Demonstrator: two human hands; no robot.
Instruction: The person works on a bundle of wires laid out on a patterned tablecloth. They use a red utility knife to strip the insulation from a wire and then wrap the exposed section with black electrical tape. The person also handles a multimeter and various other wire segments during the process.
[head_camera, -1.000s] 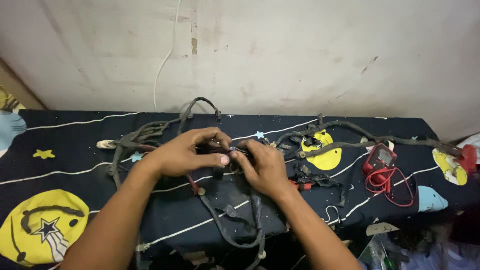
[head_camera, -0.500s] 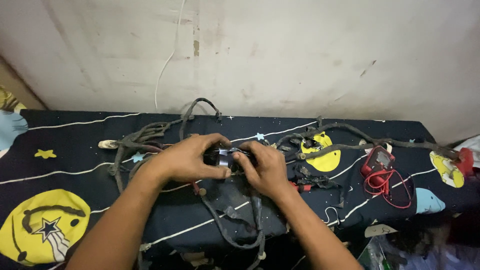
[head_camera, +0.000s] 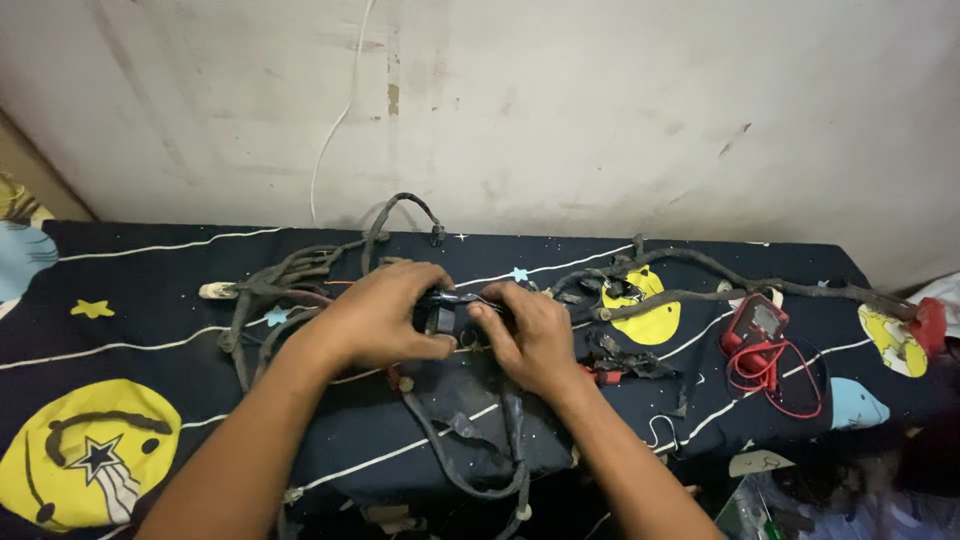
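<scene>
Both hands sit a little nearer the camera than a second ago, and the small black plug between them now shows more plainly than it did half a second ago, when the fingers covered most of it.

Largest in view is the table (head_camera: 120, 300), draped in a dark blue cloth with white lines, stars and yellow patches, set against a stained pale wall (head_camera: 600, 110) down which a thin white cord (head_camera: 335, 130) hangs. Across the cloth sprawls a grimy wiring loom (head_camera: 300, 275), its branches running far left, looping up at the far edge, stretching right toward a red end piece (head_camera: 928, 322), and drooping over the near edge. To the right lies a red meter (head_camera: 757, 322) with red leads (head_camera: 775, 375) coiled just beside it.

At the middle, the left hand (head_camera: 385, 315) is curled around the black plug (head_camera: 443, 315), thumb pressing its near side. The right hand (head_camera: 530, 335) pinches the same plug from the right, fingertips narrow and touching it.

As a judgement, hard prying with both thumbs could snap a brittle latch or tug a wire out of its back. A sudden release might jerk the loom and drag its hanging branches, or pull the meter leads toward the near edge.
</scene>
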